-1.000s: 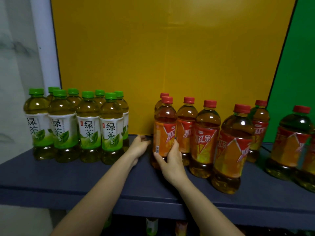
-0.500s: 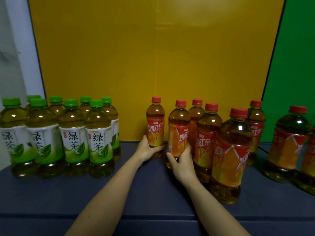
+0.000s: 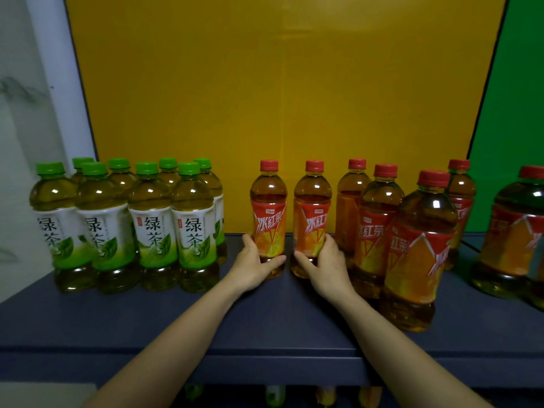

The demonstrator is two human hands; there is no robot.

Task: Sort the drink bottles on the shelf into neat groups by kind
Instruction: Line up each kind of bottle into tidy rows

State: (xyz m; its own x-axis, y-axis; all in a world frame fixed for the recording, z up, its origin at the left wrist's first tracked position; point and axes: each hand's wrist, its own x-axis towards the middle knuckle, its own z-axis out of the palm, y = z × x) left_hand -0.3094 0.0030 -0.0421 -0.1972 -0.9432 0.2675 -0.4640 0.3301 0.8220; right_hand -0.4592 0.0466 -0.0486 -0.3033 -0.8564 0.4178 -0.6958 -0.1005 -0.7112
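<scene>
My left hand [image 3: 255, 262] grips the lower half of one red-cap iced tea bottle [image 3: 268, 214], thumb across the front. My right hand [image 3: 325, 265] wraps a 2nd red-cap bottle [image 3: 312, 216] just beside it, both upright on the dark shelf [image 3: 176, 322], w/ a slim gap btwn them. Green-cap tea bottles [image 3: 153, 219] stand bunched at the left, two rows deep. More red-cap bottles [image 3: 379, 228] crowd the right, some nearer the front edge. Yellow board [image 3: 279, 98] behind.
</scene>
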